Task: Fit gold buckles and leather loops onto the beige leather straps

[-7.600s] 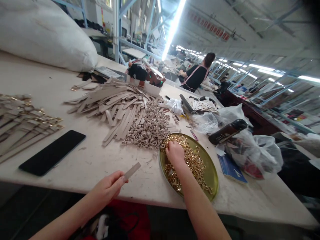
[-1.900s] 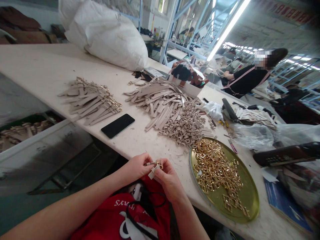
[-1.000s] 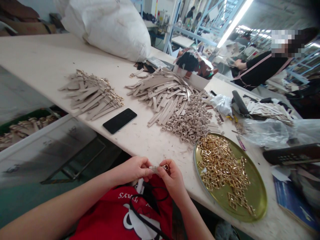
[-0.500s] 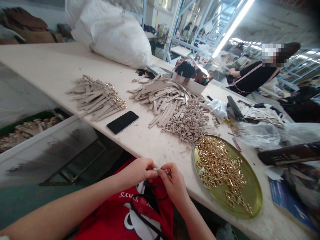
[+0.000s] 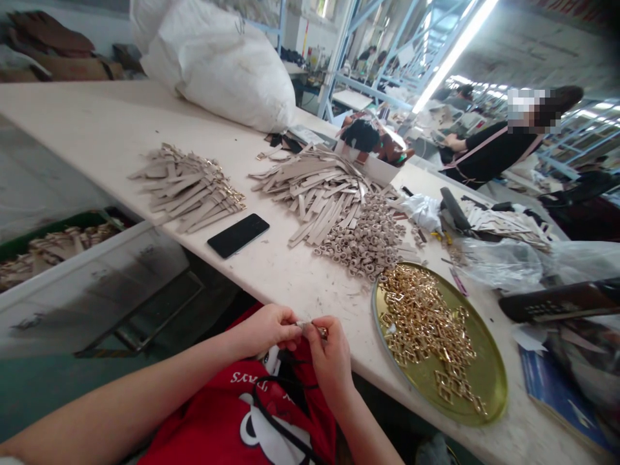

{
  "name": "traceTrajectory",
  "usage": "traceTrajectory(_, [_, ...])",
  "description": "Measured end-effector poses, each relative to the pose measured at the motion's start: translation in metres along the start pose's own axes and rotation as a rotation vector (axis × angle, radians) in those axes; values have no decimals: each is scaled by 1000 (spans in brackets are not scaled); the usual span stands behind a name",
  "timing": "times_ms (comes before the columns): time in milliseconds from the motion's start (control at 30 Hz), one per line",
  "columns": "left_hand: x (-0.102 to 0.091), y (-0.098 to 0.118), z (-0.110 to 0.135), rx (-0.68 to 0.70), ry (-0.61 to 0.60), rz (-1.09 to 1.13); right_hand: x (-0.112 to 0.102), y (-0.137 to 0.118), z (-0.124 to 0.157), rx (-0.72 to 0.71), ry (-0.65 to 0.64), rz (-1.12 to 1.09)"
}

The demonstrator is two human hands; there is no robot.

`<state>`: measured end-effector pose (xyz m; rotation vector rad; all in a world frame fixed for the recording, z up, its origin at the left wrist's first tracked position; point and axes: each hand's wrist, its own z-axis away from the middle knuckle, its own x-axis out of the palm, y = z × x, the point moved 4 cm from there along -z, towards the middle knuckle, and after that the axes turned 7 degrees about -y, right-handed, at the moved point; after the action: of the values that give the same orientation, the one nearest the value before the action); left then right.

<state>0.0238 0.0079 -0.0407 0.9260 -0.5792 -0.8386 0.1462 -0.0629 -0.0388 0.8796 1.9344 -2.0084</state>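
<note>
Close to my body, at the table's front edge, my left hand (image 5: 271, 329) pinches one end of a small beige strap (image 5: 303, 324). My right hand (image 5: 332, 355) is closed on its other end, where a bit of gold metal, apparently a buckle, shows between the fingers. Most of the piece is hidden by my fingers. Beyond my hands lie a heap of small beige loops (image 5: 361, 242) and a pile of loose beige straps (image 5: 314, 184). To the right, a round gold tray (image 5: 491, 387) holds many gold buckles (image 5: 421, 316).
A black phone (image 5: 238, 235) lies left of my hands, near straps with gold buckles (image 5: 188, 184). A big white sack (image 5: 217, 64) rests at the back. Below left is a bin of straps (image 5: 68, 248). Another person (image 5: 489, 148) works at the far right.
Both hands stay together at the same spot. My right hand has turned slightly, and a little more of the beige strap shows between the fingers.
</note>
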Motion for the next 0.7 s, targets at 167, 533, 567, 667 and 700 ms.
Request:
traceTrajectory(167, [2,-6,-3,20,-12,24,-1,3,-1,27,-54,-36])
traceTrajectory(533, [4,7,6,3,-10,-193,-5,-4,-7,-122,-329,-3])
traceTrajectory(567, [5,7,6,8,-9,-193,-4,-4,-6,-130,-332,-25])
traceTrajectory(667, [4,6,6,30,-27,-150,-2,3,-3,-51,-303,-146])
traceTrajectory(700, [2,5,7,29,-37,-146,-2,5,-2,-17,-284,-182])
